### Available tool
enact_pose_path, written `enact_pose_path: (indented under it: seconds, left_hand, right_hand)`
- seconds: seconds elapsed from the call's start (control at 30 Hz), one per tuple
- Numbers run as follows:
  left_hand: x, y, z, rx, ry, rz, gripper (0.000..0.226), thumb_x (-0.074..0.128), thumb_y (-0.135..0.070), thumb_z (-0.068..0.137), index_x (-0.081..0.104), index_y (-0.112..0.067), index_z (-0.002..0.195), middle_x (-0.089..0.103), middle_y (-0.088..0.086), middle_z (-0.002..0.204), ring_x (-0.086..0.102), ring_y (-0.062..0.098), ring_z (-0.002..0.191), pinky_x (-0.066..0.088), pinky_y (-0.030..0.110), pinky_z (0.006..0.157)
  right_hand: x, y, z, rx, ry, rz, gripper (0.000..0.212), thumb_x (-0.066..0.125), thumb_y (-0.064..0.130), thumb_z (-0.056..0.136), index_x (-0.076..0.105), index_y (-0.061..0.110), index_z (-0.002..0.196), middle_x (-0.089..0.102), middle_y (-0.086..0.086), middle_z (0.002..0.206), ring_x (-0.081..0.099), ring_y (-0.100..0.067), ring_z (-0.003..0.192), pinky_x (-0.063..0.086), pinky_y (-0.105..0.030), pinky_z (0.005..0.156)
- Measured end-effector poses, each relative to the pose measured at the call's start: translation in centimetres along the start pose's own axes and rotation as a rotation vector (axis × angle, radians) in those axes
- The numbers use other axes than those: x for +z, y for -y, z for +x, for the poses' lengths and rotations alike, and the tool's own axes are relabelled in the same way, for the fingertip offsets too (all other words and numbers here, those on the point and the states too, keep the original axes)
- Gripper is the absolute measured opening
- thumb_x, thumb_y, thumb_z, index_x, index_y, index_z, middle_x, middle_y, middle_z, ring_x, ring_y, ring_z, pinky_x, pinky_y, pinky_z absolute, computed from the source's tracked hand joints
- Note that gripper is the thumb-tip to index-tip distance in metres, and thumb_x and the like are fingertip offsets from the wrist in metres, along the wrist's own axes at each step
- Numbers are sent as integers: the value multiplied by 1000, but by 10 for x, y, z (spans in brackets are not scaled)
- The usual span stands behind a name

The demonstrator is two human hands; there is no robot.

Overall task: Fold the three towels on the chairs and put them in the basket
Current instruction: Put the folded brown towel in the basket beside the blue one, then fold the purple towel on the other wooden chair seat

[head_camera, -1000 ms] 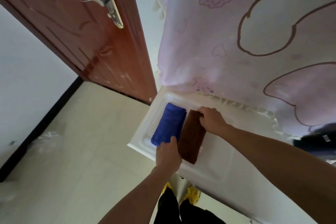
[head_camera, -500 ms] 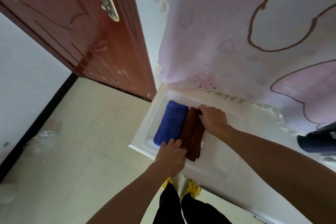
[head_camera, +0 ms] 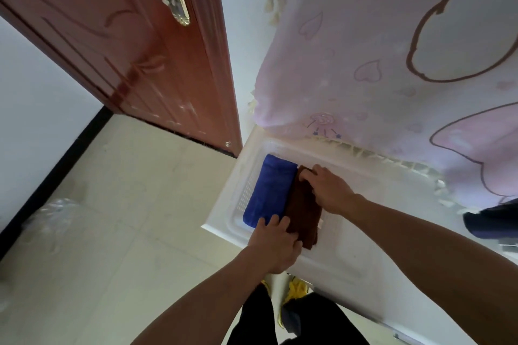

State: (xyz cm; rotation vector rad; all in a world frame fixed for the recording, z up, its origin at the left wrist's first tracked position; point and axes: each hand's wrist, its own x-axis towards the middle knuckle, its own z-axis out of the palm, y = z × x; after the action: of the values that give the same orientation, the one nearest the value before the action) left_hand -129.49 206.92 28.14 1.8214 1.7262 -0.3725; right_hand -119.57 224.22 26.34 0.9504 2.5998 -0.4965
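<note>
A white plastic basket sits low in front of me. Inside it, against the left wall, lies a folded blue towel. Right beside it lies a folded brown towel. My right hand grips the brown towel's far end, fingers curled over its edge. My left hand holds the near end of the brown towel, its fingertips touching the blue towel too. A third towel is not visible.
A red-brown wooden door stands ajar at the left, with beige tiled floor below. A pink patterned cloth hangs over the basket's far side. A dark object shows at the right edge. My legs and yellow shoes are below.
Both hands have kept hold of the brown towel and shifted it slightly within the basket, next to the blue towel. The camera view has drifted a little.
</note>
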Motion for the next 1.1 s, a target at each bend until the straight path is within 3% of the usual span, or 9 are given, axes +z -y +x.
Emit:
enact_pose_path:
  seconds: [0.13, 0.27, 0.33, 0.4, 0.47, 0.57, 0.9, 1.0, 1.1]
  left_hand:
    - [4, -3, -7, -20, -46, 20, 44, 23, -38, 102, 52, -22, 130, 43, 7, 131, 39, 27, 114, 33, 45, 98]
    - [11, -9, -37, -128, -224, 36, 55, 14, -39, 97, 58, -16, 121, 52, 9, 122, 46, 28, 113, 31, 41, 101]
    - [17, -12, -59, -221, -285, 46, 44, 29, -33, 96, 57, -15, 125, 51, 11, 130, 46, 30, 121, 32, 41, 106]
    - [26, -14, -83, -317, -378, 63, 32, 50, -30, 86, 67, -17, 110, 62, 10, 119, 59, 27, 106, 49, 39, 90]
    - [40, -19, -117, -449, -467, 54, 24, 56, -30, 77, 71, -20, 93, 68, 4, 97, 66, 22, 84, 54, 33, 69]
    - [59, -30, -177, -706, -539, 7, 15, 69, -27, 73, 70, -19, 86, 65, 3, 85, 65, 22, 73, 53, 32, 61]
    - [176, -138, -443, -1537, -590, -256, 22, 51, -24, 90, 63, -13, 106, 63, 9, 104, 60, 30, 101, 46, 40, 84]
    - [219, -178, -505, -1722, -503, -324, 25, 44, -25, 94, 59, -18, 113, 60, 4, 114, 57, 24, 110, 41, 36, 91]
    - [281, -238, -579, -1904, -426, -382, 27, 41, -24, 94, 56, -19, 116, 58, 3, 116, 55, 23, 110, 39, 34, 88]
  right_hand:
    - [-4, 1, -1, -16, 80, 1, 52, 57, 6, 85, 44, 22, 132, 45, -10, 126, 49, -28, 112, 42, -36, 89]
    - [-24, 0, -1, -90, 148, -93, 48, 54, 12, 91, 45, 23, 136, 51, -8, 130, 54, -28, 114, 42, -34, 96]
    - [-37, 5, -6, -153, 53, -179, 39, 49, 18, 94, 50, 24, 132, 56, -6, 126, 57, -27, 112, 44, -34, 95]
    - [-48, 17, -11, -248, -113, -247, 36, 46, 20, 95, 52, 23, 130, 58, -7, 120, 58, -28, 107, 46, -37, 89]
    - [-54, 46, -26, -414, -216, -309, 34, 48, 16, 93, 54, 20, 126, 58, -7, 114, 58, -27, 100, 47, -38, 79]
    - [-59, 105, -54, -709, -294, -398, 32, 51, 11, 89, 55, 16, 121, 56, -6, 109, 57, -26, 95, 46, -38, 73]
    - [14, 361, -218, -1552, -352, -520, 29, 54, 7, 79, 62, 11, 106, 61, -13, 98, 59, -31, 84, 46, -39, 68]
    - [46, 422, -277, -1728, -363, -523, 30, 50, 8, 80, 63, 10, 107, 62, -14, 101, 60, -33, 85, 49, -41, 70]
    - [93, 497, -365, -1921, -361, -529, 33, 53, 8, 78, 63, 14, 108, 61, -12, 102, 60, -31, 88, 51, -40, 71]
